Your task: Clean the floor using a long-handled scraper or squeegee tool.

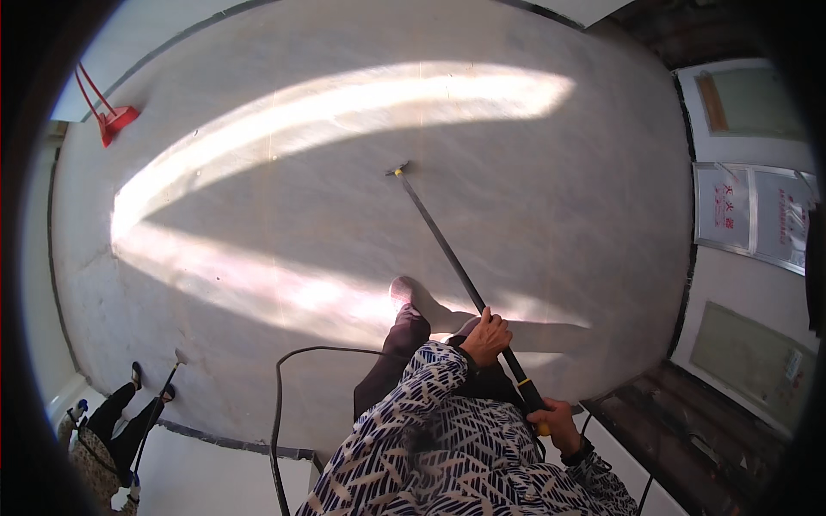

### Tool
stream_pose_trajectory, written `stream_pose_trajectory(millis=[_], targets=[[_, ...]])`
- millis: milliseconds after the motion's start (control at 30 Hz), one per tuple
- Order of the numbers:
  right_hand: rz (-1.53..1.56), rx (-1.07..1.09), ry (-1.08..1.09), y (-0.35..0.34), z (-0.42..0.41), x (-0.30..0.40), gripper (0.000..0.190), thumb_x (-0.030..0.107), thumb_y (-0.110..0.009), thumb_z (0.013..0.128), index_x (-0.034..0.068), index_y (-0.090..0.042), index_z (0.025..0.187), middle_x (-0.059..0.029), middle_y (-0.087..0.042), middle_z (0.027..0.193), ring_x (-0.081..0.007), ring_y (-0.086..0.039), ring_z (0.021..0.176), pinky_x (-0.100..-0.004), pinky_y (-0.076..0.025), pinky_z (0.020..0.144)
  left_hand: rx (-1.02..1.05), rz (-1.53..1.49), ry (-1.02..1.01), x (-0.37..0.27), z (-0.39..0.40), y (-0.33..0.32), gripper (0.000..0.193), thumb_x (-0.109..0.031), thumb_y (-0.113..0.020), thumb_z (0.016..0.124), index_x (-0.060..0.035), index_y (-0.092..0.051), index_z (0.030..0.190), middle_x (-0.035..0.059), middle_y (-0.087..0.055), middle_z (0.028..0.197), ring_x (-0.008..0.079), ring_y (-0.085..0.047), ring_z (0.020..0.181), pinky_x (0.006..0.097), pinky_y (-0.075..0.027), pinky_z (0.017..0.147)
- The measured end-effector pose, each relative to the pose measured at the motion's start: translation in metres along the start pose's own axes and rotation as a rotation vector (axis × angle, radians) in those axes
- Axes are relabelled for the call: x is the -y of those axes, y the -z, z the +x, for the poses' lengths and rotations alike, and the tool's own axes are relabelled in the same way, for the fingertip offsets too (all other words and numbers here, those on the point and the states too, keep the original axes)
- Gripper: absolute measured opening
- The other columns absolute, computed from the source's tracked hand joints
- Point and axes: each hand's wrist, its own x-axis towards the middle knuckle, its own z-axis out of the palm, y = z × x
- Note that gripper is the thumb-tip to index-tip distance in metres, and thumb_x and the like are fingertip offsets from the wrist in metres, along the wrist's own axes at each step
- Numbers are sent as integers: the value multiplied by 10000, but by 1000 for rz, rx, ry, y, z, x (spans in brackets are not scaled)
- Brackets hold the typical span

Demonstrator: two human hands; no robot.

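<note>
A long black pole (445,248) slants from lower right to upper centre, ending in a narrow scraper-like head (397,170) that rests on the grey floor (335,219). My left hand (486,337) is closed around the middle of the pole. Lower down, my right hand (556,424) grips the thick black handle near its yellow end. Both sleeves are patterned in dark blue and white. One of my shoes (401,291) stands in a patch of sunlight, below the pole's head.
A red long-handled dustpan (117,122) stands by the upper left wall. At lower left, a co-worker (106,445) holds another long-handled tool (161,387). A black cable (277,400) loops beside me. Fire-extinguisher cabinet (752,213) and dark openings line the right side.
</note>
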Motion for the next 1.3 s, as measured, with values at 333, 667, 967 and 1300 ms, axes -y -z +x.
stream_pose_trajectory(millis=[333,667,967,1300], targets=[[-100,40,117,11,39,-36,171,121,-649,677,-13,-551,720,-43,-542,600,-105,-509,487,-225,-402,442,-377,-54,522,76,-124,10,129,-26,-505,639,7,-538,759,172,-530,737,323,-523,714,405,-401,688],[-233,3,250,67,42,-123,137,106,-621,662,-10,-551,641,-38,-522,542,-101,-463,424,-234,-364,396,-488,-201,899,14,-219,-46,174,-35,-510,656,4,-608,794,195,-600,782,335,-580,734,391,-463,698],[-534,-83,764,133,203,-235,210,103,-600,681,-12,-615,856,-60,-523,541,-93,-442,456,-265,-345,431,-544,-437,1350,-37,-293,-138,233,-135,-499,636,-3,-642,763,212,-608,790,340,-583,785,374,-461,749],[-481,2,650,80,139,-132,215,104,-599,682,-8,-615,865,-60,-523,544,-93,-443,457,-264,-346,432,-936,-417,1123,-75,-280,-120,207,-48,-464,643,-2,-628,762,192,-611,781,325,-590,764,370,-475,710]])
